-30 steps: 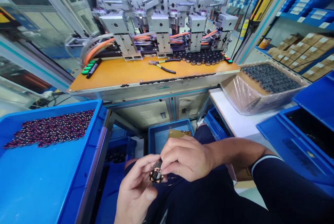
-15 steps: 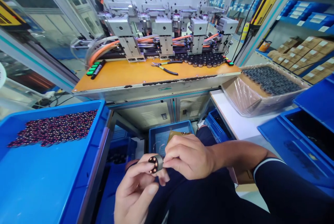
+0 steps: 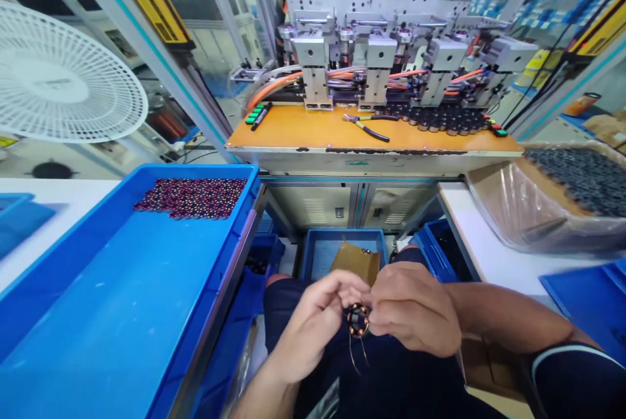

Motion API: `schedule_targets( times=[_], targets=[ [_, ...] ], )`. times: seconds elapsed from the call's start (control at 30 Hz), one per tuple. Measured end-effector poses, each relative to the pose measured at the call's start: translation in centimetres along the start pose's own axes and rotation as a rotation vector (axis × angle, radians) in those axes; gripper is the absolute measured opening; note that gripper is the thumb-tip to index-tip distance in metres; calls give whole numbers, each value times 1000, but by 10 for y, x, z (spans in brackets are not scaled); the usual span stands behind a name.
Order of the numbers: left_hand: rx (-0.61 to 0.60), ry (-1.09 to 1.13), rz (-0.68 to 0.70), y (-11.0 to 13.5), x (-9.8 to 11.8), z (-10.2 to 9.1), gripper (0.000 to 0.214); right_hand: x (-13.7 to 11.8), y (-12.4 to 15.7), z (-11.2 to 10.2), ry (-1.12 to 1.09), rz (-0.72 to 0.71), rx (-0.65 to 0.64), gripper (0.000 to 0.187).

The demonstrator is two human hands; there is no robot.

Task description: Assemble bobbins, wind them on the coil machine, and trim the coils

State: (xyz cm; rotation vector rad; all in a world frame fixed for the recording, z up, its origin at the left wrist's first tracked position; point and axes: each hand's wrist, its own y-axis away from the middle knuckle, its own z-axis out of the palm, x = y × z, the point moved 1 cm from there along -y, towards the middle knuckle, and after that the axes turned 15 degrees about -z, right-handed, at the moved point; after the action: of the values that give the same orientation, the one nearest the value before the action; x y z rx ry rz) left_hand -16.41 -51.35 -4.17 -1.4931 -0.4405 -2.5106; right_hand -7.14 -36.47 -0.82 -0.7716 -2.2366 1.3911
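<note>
A small round motor stator [image 3: 358,320] with copper windings sits between my two hands above my lap. Two thin wire leads [image 3: 356,355] hang down from it. My left hand [image 3: 325,315] is closed on the stator's left side with thumb and fingers. At the right rim, the fingers of my right hand [image 3: 413,308] are pinched together against the stator; exactly what lies between those fingertips is hidden.
On the left, a blue tray [image 3: 195,302] holds rows of stators [image 3: 195,197]. Diagonal cutters [image 3: 370,124] and several black parts [image 3: 435,118] lie on the orange bench under a machine [image 3: 381,47]. Below it stands a blue bin with cardboard [image 3: 356,261]. A lined box [image 3: 528,210] is at right.
The view has swung left, bringing in a white fan. The stator has been turned, so its open wound face and hanging wires now show, and both hands are closer together around it.
</note>
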Motion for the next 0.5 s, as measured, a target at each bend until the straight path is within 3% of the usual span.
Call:
schedule_targets(
  times=[0.1, 0.23, 0.3, 0.4, 0.5],
  targets=[
    [-47, -42, -110, 2, 2, 1, 42, 5, -4, -3, 4, -55, -90, 8],
    [133, -71, 44, 6, 4, 2, 18, 8, -14, -7, 62, 46, -189, 16],
    [181, -63, 130, 6, 3, 2, 17, 7, -18, -7, 108, 131, -232, 19],
    [146, 4, 259, 4, 1, 1, 29, 7, -20, -6, 150, 231, -237, 22],
    [32, 166, 346, 3, -1, 2, 28, 7, -21, -7, 114, 286, -221, 22]
  ],
)
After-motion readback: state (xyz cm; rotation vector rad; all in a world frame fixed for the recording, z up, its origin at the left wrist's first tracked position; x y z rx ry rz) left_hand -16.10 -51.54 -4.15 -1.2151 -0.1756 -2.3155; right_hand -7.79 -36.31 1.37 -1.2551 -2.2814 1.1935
